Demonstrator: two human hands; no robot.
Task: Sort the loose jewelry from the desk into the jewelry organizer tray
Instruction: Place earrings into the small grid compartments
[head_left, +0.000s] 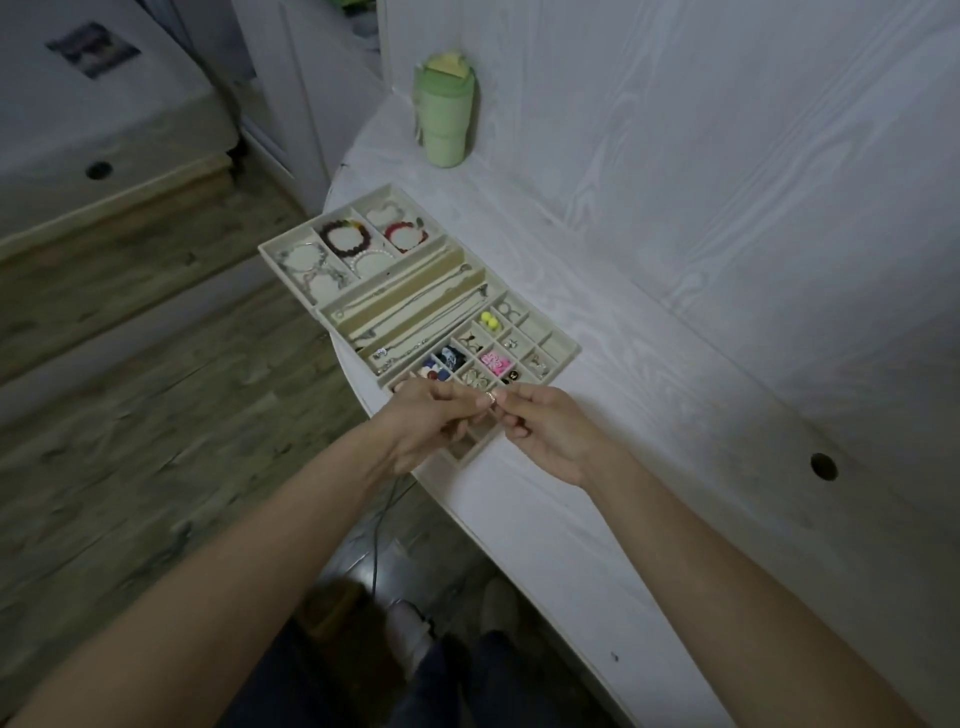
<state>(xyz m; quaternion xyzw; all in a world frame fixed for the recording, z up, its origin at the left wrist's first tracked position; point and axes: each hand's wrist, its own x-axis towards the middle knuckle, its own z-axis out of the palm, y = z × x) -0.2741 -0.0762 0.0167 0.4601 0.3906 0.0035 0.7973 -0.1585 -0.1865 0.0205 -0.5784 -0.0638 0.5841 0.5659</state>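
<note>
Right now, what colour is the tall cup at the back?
Light green cup, seen in the head view.

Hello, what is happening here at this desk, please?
A person is sorting jewelry into an organizer tray on a white desk. Both hands, left hand and right hand, meet over the near end of the tray and pinch a small ring between them. The tray already holds bracelets, necklaces and small pieces in its little squares. A green cup stands farther back.
</note>
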